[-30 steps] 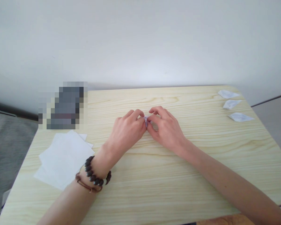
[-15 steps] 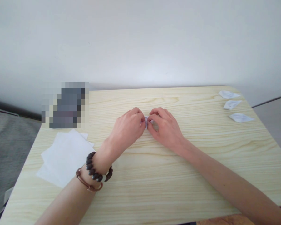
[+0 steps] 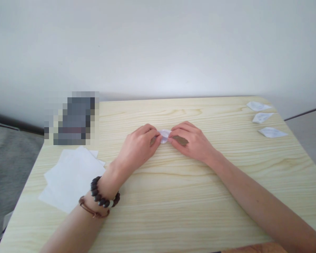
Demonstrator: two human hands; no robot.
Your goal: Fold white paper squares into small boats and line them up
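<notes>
Left hand (image 3: pixel 140 144) and right hand (image 3: pixel 192 142) have drawn slightly apart, baring more of the folded paper (image 3: pixel 164 136) both pinch near the counter's (image 3: pixel 179 207) middle. White sheets (image 3: pixel 71 175) lie near the left edge, open wood grain stretches around the hands, and three folded pieces (image 3: pixel 272 132) sit by the right edge.

— Of what are the folded piece (image 3: pixel 164 136) and loose sheets (image 3: pixel 73 175)?
— Paper, matt; the sheets smooth.
— And the tabletop (image 3: pixel 173 203)?
— Wood-grained, apparently smooth.
— The beaded bracelet (image 3: pixel 101 202)?
— Smooth beads, slightly glossy.
</notes>
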